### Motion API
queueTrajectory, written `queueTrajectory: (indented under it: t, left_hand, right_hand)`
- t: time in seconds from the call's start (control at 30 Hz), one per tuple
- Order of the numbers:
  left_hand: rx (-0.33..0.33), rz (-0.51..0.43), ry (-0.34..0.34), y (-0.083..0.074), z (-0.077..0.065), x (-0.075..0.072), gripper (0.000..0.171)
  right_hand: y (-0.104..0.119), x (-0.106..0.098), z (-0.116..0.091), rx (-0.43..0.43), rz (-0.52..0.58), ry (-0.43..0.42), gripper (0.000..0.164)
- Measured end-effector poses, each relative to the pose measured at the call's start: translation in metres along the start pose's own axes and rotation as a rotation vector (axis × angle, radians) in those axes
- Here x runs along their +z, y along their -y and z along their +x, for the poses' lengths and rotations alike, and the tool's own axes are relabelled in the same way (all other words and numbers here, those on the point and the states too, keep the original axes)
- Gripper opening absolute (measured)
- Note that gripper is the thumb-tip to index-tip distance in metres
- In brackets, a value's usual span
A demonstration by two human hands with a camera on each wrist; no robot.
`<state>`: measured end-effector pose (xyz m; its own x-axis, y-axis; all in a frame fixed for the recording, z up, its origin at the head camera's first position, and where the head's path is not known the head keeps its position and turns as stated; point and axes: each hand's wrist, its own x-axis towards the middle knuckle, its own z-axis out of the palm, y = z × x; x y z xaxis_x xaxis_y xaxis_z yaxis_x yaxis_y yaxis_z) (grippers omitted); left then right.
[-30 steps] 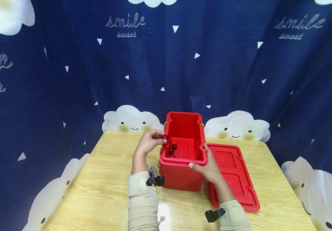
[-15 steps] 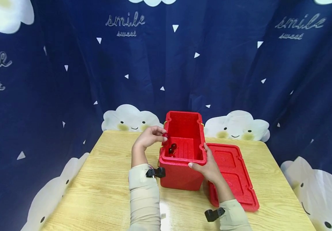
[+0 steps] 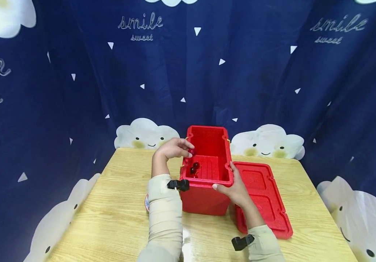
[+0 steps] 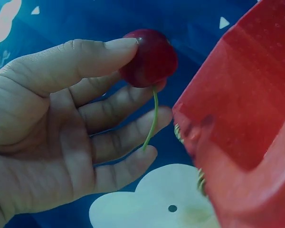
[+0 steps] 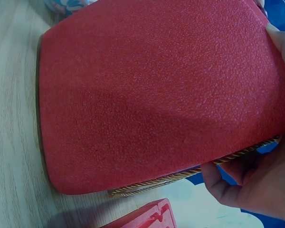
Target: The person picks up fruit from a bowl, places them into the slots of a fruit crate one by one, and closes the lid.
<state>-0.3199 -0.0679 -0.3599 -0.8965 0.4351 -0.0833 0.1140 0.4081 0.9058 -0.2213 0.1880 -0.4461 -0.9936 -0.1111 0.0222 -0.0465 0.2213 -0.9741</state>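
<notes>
My left hand [image 3: 174, 148] pinches a dark red cherry [image 4: 152, 59] between thumb and fingers, over the left rim of a red foam box [image 3: 204, 198]. A thin green stem [image 4: 155, 116] hangs from the cherry in the left wrist view. Inside the box, near its front left corner, lie several dark cherries [image 3: 195, 166]. At the front right corner my right hand [image 3: 238, 188] grips the box, thumb on the front rim and fingers along the right side. The right wrist view shows those fingers beside a twisted gold cord [image 5: 180, 175].
The red lid [image 3: 263, 196] lies flat on the wooden table [image 3: 116, 211] just right of the box. A patterned round dish [image 3: 147, 203] is mostly hidden behind the left forearm. Behind the table hangs a dark blue curtain [image 3: 162, 69] with clouds.
My left hand has moved right and a little farther forward, carrying the cherry past the left rim to above the box's inside. The right hand keeps its grip on the box.
</notes>
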Motion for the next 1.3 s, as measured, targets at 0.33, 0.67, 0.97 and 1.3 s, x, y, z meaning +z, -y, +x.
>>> queueTrajectory:
  t: [0.33, 0.67, 0.97, 1.3]
  left_hand:
    - [-0.013, 0.057, 0.202, -0.019, 0.017, 0.007, 0.039]
    - [-0.070, -0.048, 0.360, -0.014, 0.044, 0.019, 0.032]
    - [-0.141, -0.117, 0.380, -0.007, 0.056, 0.037, 0.030]
    - [-0.125, -0.122, 0.350, -0.001, 0.053, 0.033, 0.030]
  right_hand:
    - [0.010, 0.001, -0.005, -0.018, 0.034, 0.002, 0.104]
    - [0.007, 0.001, -0.002, -0.027, 0.018, 0.000, 0.105]
    - [0.008, 0.000, -0.003, -0.019, -0.014, 0.003, 0.104]
    - [0.009, 0.001, -0.004, -0.026, -0.019, 0.006, 0.103]
